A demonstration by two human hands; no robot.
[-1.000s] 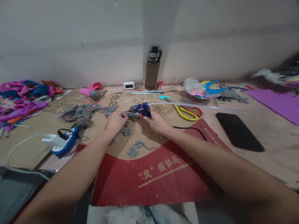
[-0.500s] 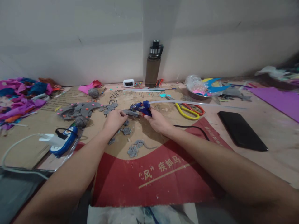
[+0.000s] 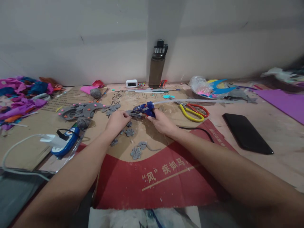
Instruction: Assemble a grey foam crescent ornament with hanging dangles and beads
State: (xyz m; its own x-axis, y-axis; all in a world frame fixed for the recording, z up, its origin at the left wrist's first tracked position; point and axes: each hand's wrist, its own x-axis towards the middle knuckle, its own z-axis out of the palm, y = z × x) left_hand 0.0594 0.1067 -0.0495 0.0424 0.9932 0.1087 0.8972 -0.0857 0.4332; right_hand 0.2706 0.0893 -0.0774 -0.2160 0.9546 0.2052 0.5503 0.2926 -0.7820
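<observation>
My right hand (image 3: 162,122) is wrapped round a blue hot glue gun (image 3: 147,108), with a long clear glue stick (image 3: 190,100) trailing from its back to the right. The nozzle points left, over a curved grey felt piece (image 3: 136,115). My left hand (image 3: 118,122) pinches the left end of that piece, fingertips together. Small grey felt scraps (image 3: 129,132) lie just below my left hand. Nearer to me are more grey flower-like scraps (image 3: 136,153) with a thin strand. All this rests on a red and brown cardboard sheet (image 3: 163,186).
Scissors (image 3: 193,113) with yellow and red handles lie right of the gun, beside a black phone (image 3: 247,133). Behind stand a bottle (image 3: 156,69) and a small white clock (image 3: 131,83). At left are a blue power strip (image 3: 66,145), a grey felt ring (image 3: 80,111) and coloured scraps (image 3: 21,95).
The glue gun's nozzle end has shifted slightly left and down over the grey felt piece. Both hands keep their grips; the whole view has moved a little.
</observation>
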